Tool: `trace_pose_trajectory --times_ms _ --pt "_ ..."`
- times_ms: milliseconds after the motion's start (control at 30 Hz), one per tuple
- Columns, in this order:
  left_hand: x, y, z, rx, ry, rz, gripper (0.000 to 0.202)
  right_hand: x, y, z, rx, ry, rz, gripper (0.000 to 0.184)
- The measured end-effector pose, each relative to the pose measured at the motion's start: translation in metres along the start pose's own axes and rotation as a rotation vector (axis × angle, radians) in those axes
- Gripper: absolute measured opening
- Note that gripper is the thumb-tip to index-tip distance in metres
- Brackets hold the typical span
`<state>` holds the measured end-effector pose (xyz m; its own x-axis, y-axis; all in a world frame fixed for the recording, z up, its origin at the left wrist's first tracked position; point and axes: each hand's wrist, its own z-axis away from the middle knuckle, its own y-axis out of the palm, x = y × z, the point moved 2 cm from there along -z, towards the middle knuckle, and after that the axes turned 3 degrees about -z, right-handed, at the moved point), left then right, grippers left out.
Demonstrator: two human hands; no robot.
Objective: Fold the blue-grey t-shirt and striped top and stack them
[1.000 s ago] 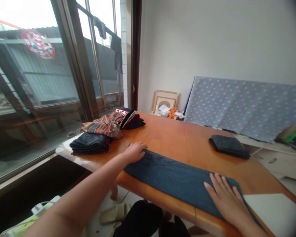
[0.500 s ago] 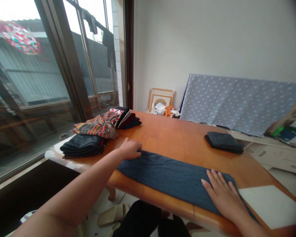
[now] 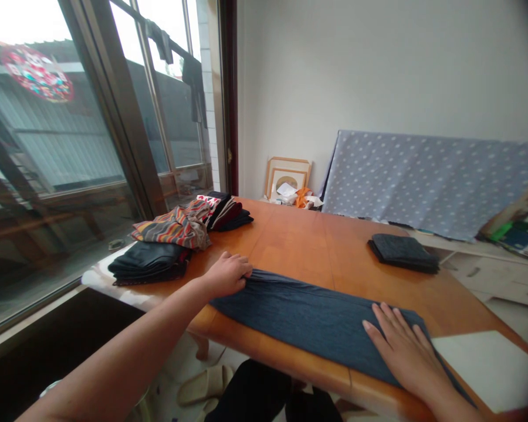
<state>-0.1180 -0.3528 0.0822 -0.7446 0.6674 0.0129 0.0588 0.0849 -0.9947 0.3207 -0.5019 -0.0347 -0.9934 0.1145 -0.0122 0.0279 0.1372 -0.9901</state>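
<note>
A long strip of dark blue folded cloth (image 3: 308,316), which looks like trousers folded lengthwise, lies along the front edge of the wooden table. My left hand (image 3: 229,274) is closed on its far left corner, and creases run from the grip along the upper edge. Flat on the cloth's right part rests my right hand (image 3: 400,346), open with its fingers spread. Close to the left hand stands a stack of dark folded clothes (image 3: 149,262) with a crumpled striped garment (image 3: 176,224) touching it.
More folded clothes (image 3: 229,212) lie behind the striped garment. A dark folded garment (image 3: 402,253) sits at the table's right. A white sheet (image 3: 488,366) lies by my right hand. Behind the table (image 3: 290,234) hangs a dotted grey-blue cloth (image 3: 422,181). Slippers (image 3: 205,384) are on the floor.
My left hand has closed more tightly on the cloth's corner and shifted slightly left, drawing creases along the upper edge. My right hand stays flat on the cloth.
</note>
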Motion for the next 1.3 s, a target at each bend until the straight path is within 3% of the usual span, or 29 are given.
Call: trace_pose_trajectory --times_ms 233,400,700,800,933,1067,1167,1300 --pt "0.009 0.004 -0.017 -0.058 -0.093 -0.017 0.018 0.001 0.003 0.001 -0.024 0.027 0.012 0.075" --pt "0.018 0.017 -0.029 -0.086 -0.184 -0.043 0.018 0.002 0.001 0.000 -0.018 0.041 0.019 0.076" --pt "0.034 0.029 -0.027 -0.130 -0.283 -0.046 0.029 0.005 -0.004 0.001 -0.012 0.053 -0.004 0.075" --pt "0.045 0.025 -0.021 -0.183 -0.405 -0.056 0.038 0.006 -0.005 0.002 -0.017 0.046 -0.026 0.071" --pt "0.065 0.015 -0.005 -0.284 -0.651 -0.053 0.034 -0.002 0.003 0.002 -0.038 -0.032 -0.001 0.066" --pt "0.080 0.010 0.016 -0.379 -0.790 0.021 0.032 -0.017 0.017 0.001 -0.026 -0.140 0.024 0.060" --pt "0.080 0.016 0.026 -0.342 -0.797 0.115 0.031 -0.021 0.021 0.000 -0.040 -0.145 0.024 0.060" --pt "0.068 0.030 0.024 -0.201 -0.738 0.167 0.040 -0.019 0.020 0.004 -0.086 -0.155 0.042 0.059"
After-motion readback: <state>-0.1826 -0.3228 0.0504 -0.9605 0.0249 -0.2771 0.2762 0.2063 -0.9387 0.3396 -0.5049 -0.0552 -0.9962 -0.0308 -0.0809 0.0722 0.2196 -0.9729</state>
